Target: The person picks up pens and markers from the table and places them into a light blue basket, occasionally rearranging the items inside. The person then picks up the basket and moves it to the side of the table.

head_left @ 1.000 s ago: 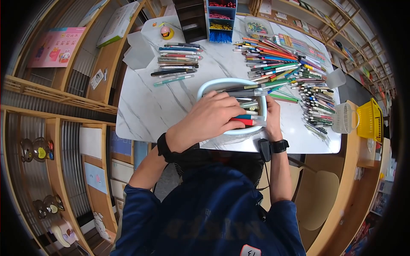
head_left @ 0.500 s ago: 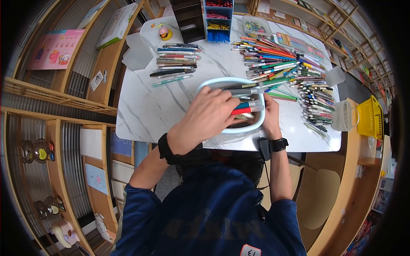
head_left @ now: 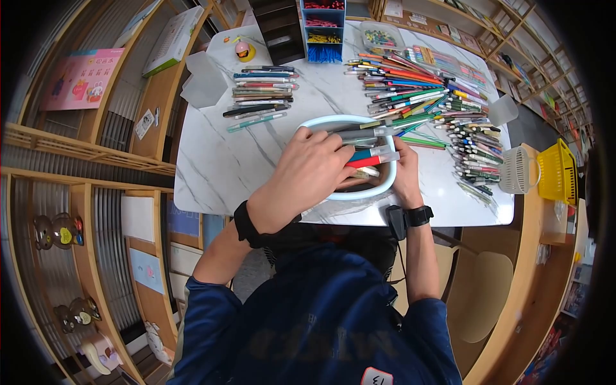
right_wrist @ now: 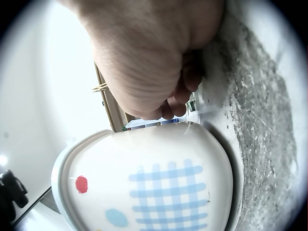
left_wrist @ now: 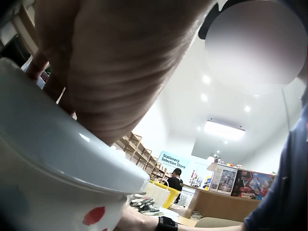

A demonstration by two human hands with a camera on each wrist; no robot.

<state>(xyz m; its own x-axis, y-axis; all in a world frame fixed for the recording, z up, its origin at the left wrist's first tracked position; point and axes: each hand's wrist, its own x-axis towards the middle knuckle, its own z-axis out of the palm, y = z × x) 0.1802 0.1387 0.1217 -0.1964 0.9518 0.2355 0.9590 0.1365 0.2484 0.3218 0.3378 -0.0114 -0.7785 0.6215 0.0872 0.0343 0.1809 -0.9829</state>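
A white tub with a pale blue rim [head_left: 389, 182] stands near the table's front edge, holding pens and markers. My left hand [head_left: 309, 163] reaches over its left side, fingers curled round several pens, with a red marker [head_left: 364, 162] and a teal marker [head_left: 362, 154] slanting out past the fingertips. My right hand [head_left: 406, 174] holds the tub's right side near the rim. In the left wrist view the tub [left_wrist: 57, 144] partly hides my left hand's [left_wrist: 115, 57] fingers. The right wrist view shows my right hand [right_wrist: 144, 57] with bent fingers beside the tub's patterned wall [right_wrist: 110, 168].
A row of pens [head_left: 262, 90] lies at the back left, a large spread of pens [head_left: 417, 90] at the right. Behind stand a dark organizer [head_left: 279, 32] and a blue one [head_left: 324, 32]. White [head_left: 514, 170] and yellow baskets [head_left: 557, 173] sit beyond the right edge.
The red and teal markers have risen and tilted upward under my left hand, which has shifted slightly left. My right hand stays at the tub's side.
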